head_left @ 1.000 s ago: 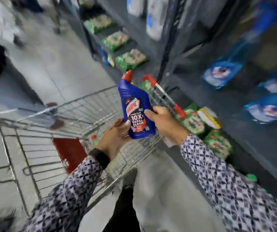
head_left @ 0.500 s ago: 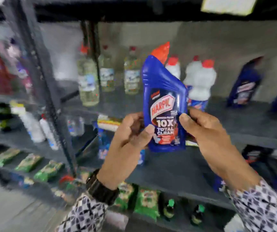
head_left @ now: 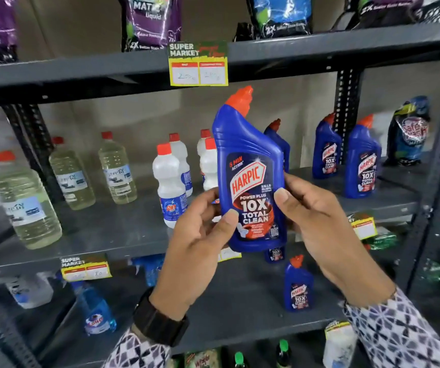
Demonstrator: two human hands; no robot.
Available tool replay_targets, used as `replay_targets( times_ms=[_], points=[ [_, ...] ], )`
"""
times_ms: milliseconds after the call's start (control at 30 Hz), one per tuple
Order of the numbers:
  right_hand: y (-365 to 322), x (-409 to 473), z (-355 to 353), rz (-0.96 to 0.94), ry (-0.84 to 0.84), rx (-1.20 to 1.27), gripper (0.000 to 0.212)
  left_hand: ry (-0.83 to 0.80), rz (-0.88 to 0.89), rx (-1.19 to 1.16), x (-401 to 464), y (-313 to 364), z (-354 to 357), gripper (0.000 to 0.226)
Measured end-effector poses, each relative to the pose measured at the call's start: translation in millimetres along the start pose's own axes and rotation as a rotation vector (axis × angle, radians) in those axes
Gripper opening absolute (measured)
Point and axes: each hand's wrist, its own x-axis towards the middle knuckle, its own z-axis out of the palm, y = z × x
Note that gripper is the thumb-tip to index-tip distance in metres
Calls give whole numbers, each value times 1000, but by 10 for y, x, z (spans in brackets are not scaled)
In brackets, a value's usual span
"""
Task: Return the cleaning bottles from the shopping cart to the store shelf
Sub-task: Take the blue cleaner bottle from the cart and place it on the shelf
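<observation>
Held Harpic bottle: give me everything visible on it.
The Harpic bottle is glossy blue plastic with an angled orange-red cap, closed. Its front label reads "Power Plus 10X Total Clean". It is held upright, leaning slightly, in front of the middle shelf, not resting on it. The left hand and right hand grip its lower sides, thumbs on the label.

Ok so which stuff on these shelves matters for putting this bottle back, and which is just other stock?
Matters:
- held blue Harpic bottle, in left hand and right hand
- matching Harpic bottles on the middle shelf

Other stock:
- clear bottles of pale liquid
- white red-capped bottles
- purple pouches above
- blue spray bottle below
- price tag
</observation>
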Motion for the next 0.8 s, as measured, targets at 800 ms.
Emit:
replay_targets(
  times_ms=[800],
  points=[
    [1387,1497,-917,173,159,-336,23,62,-240,365,1868,-1587,963,36]
  ],
)
